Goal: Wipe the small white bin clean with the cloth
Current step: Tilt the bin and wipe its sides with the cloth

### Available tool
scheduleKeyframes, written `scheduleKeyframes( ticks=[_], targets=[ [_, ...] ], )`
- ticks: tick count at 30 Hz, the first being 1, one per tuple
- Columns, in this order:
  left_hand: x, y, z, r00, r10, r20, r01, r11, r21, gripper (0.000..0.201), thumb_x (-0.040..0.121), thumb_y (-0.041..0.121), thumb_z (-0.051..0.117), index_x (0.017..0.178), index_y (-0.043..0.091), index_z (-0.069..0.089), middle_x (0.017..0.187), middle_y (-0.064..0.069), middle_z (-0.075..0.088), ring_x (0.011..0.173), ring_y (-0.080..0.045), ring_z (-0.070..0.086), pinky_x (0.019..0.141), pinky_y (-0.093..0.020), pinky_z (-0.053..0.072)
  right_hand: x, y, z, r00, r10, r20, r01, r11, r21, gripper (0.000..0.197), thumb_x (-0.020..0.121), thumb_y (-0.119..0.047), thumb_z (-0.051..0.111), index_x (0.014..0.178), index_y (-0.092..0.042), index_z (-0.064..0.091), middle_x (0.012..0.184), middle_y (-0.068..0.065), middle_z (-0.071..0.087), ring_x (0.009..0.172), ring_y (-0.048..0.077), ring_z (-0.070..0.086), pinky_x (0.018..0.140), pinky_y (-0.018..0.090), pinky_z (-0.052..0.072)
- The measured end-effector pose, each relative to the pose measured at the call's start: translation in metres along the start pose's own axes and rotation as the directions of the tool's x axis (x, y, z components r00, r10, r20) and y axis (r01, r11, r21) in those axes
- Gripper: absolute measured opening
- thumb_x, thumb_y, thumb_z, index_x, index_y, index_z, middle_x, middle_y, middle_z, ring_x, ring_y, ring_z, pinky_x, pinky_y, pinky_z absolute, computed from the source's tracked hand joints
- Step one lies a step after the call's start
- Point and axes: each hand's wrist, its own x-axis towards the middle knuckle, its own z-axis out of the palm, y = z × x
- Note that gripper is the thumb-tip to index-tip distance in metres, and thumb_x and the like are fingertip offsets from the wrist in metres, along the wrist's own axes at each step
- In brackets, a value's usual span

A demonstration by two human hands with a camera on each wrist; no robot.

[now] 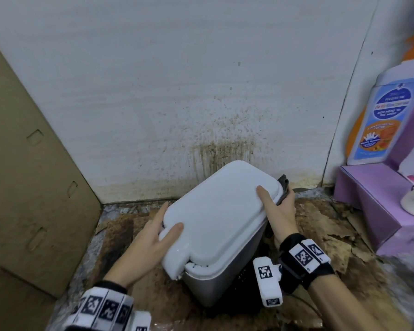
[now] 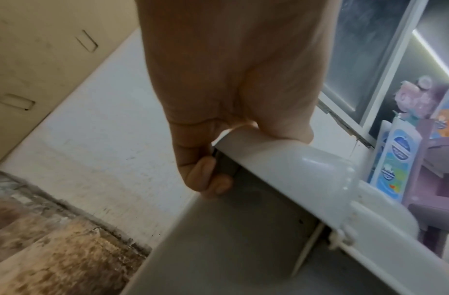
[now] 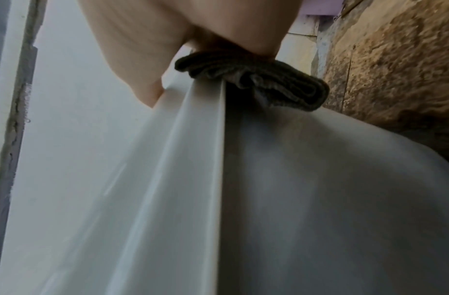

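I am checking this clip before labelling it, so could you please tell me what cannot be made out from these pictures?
- Inside of the bin: hidden in every view by the closed lid.
- Right hand fingers: head view, tucked behind the bin; right wrist view shows only the bunched cloth under the palm.
- Bottle label text: head view, too blurred to read.
- Floor under the bin: hidden by the bin itself.

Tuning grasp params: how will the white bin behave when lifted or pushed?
The bin is probably stiff: its lid edge stays straight under the left hand and right hand. Likely light, since it sits tilted in a fingertip grip. Its smooth, glossy plastic may be slippery; the cloth pressed against the rim might add grip.
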Motion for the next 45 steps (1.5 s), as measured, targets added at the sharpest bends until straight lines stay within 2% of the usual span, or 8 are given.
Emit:
scheduleKeyframes(
  ticks=[3, 10, 19, 25, 29, 36, 41, 45],
  targets=[
    [0.015, -0.006, -0.006, 1.000, -0.021, 0.016, 0.021, 1.000, 0.023, 0.097, 0.077, 0.086, 0.055, 0.158, 0.050, 0.015, 0.156, 0.029, 0.034, 0.141, -0.002, 0.042, 0.113, -0.044, 0.045, -0.010, 0.004, 0.001, 0.995, -0.027, -0.093, 0.026, 1.000, -0.007, 0.095, 0.083, -0.053, 0.073, 0.155, -0.033, 0.015, 0.160, 0.002, 0.019, 0.148, 0.028, 0.021, 0.115, 0.050, 0.032],
    [0.027, -0.026, -0.014, 1.000, -0.022, 0.005, 0.022, 1.000, -0.007, 0.080, 0.086, 0.078, 0.055, 0.155, 0.048, 0.027, 0.152, 0.017, 0.049, 0.134, -0.011, 0.054, 0.106, -0.050, 0.050, -0.018, 0.011, 0.016, 0.990, -0.099, -0.106, 0.095, 0.995, -0.042, 0.100, 0.081, -0.057, 0.074, 0.156, -0.030, 0.013, 0.160, -0.002, 0.019, 0.150, 0.020, 0.010, 0.120, 0.053, 0.026],
    [0.012, -0.020, 0.007, 0.940, -0.196, -0.278, 0.226, 0.971, 0.077, 0.065, 0.087, 0.082, 0.040, 0.139, 0.042, 0.041, 0.130, 0.009, 0.048, 0.116, -0.014, 0.053, 0.100, -0.046, 0.046, 0.003, 0.000, 0.014, 0.996, -0.085, -0.029, 0.082, 0.994, -0.068, 0.075, 0.097, -0.052, 0.052, 0.157, -0.021, 0.018, 0.163, 0.001, 0.021, 0.151, 0.021, 0.010, 0.119, 0.049, 0.020],
    [0.003, -0.021, 0.018, 0.870, -0.403, -0.282, 0.430, 0.902, 0.035, 0.098, 0.077, 0.094, 0.034, 0.149, 0.030, 0.019, 0.140, -0.005, 0.042, 0.116, -0.028, 0.055, 0.090, -0.051, 0.055, 0.035, -0.013, 0.000, 0.988, -0.033, 0.150, 0.045, 0.996, -0.078, 0.069, 0.091, -0.058, 0.060, 0.147, -0.024, 0.041, 0.142, -0.001, 0.051, 0.123, 0.021, 0.051, 0.096, 0.039, 0.041],
    [0.003, -0.011, 0.024, 0.848, -0.459, -0.265, 0.462, 0.885, -0.058, 0.087, 0.081, 0.083, 0.047, 0.136, 0.020, 0.023, 0.128, -0.006, 0.052, 0.106, -0.026, 0.058, 0.085, -0.043, 0.051, 0.042, -0.020, -0.005, 0.973, -0.029, 0.230, 0.064, 0.987, -0.146, 0.075, 0.083, -0.061, 0.069, 0.144, -0.022, 0.048, 0.136, -0.001, 0.058, 0.119, 0.021, 0.058, 0.088, 0.035, 0.045],
    [0.003, -0.010, 0.027, 0.846, -0.423, -0.324, 0.443, 0.897, -0.015, 0.073, 0.079, 0.083, 0.049, 0.121, 0.026, 0.032, 0.119, -0.003, 0.057, 0.099, -0.021, 0.061, 0.081, -0.043, 0.054, 0.029, -0.019, -0.004, 0.983, -0.085, 0.162, 0.094, 0.994, -0.049, 0.063, 0.089, -0.045, 0.071, 0.143, -0.023, 0.047, 0.127, -0.005, 0.057, 0.110, 0.016, 0.056, 0.089, 0.034, 0.044],
    [0.007, -0.014, 0.020, 0.871, -0.354, -0.340, 0.381, 0.925, 0.012, 0.095, 0.063, 0.099, 0.046, 0.135, 0.038, 0.030, 0.120, -0.004, 0.063, 0.097, -0.031, 0.068, 0.079, -0.047, 0.059, 0.013, -0.003, -0.010, 0.995, -0.092, 0.037, 0.092, 0.996, 0.003, 0.085, 0.072, -0.064, 0.074, 0.145, -0.029, 0.046, 0.140, -0.005, 0.056, 0.123, 0.021, 0.056, 0.105, 0.048, 0.047],
    [0.023, -0.010, 0.005, 0.916, -0.248, -0.316, 0.278, 0.959, 0.054, 0.107, 0.065, 0.099, 0.046, 0.149, 0.035, 0.030, 0.132, 0.000, 0.061, 0.107, -0.027, 0.066, 0.085, -0.050, 0.059, -0.005, 0.002, -0.012, 0.992, -0.100, -0.076, 0.104, 0.993, 0.063, 0.068, 0.085, -0.050, 0.072, 0.143, -0.026, 0.047, 0.134, -0.004, 0.057, 0.119, 0.021, 0.056, 0.099, 0.041, 0.047]
  ],
)
